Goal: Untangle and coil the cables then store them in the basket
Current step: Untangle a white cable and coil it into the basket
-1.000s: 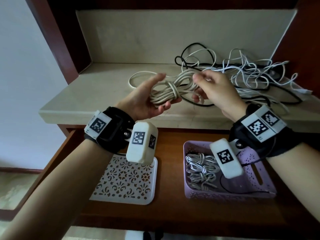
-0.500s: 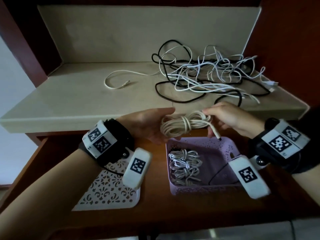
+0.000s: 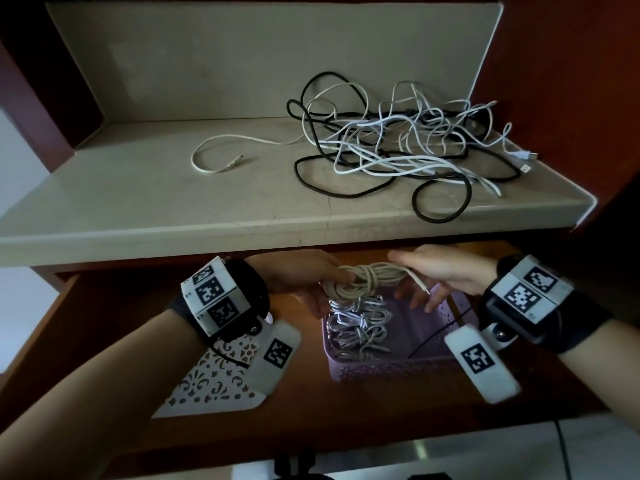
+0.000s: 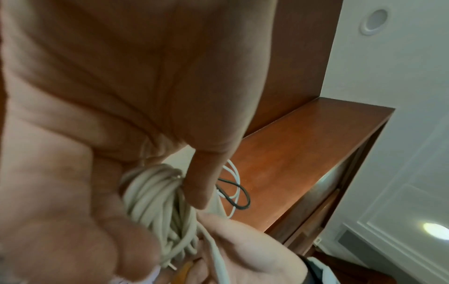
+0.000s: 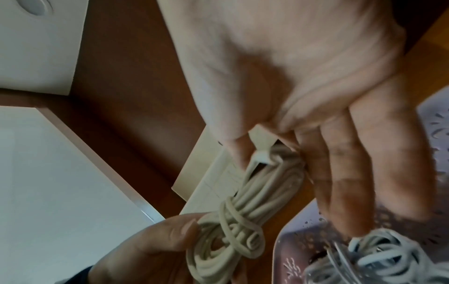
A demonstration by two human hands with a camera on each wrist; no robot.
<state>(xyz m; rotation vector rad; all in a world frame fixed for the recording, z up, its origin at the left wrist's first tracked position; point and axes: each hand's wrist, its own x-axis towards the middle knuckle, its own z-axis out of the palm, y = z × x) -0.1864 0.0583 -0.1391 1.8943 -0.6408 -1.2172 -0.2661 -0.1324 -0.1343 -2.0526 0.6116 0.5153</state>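
A coiled beige cable (image 3: 363, 280) hangs just above the purple basket (image 3: 391, 367), held from both ends. My left hand (image 3: 311, 278) grips its left end, thumb and fingers curled round the wrapped loops (image 4: 150, 194). My right hand (image 3: 433, 275) pinches the right end between thumb and forefinger, the other fingers spread over the basket; the coil (image 5: 245, 217) and its white plug (image 5: 261, 156) show in the right wrist view. Coiled white cables (image 3: 360, 323) lie in the basket. A tangle of black and white cables (image 3: 398, 143) lies on the shelf above.
The cream stone shelf (image 3: 173, 209) juts out just above my hands. One loose white cable end (image 3: 221, 157) trails left of the tangle. A white perforated lid (image 3: 211, 382) lies on the wooden drawer surface (image 3: 346, 420), left of the basket.
Both hands have carried the coiled beige cable down from shelf height, below the shelf's edge, to just over the basket. The head view has tilted and now shows the whole tangle.
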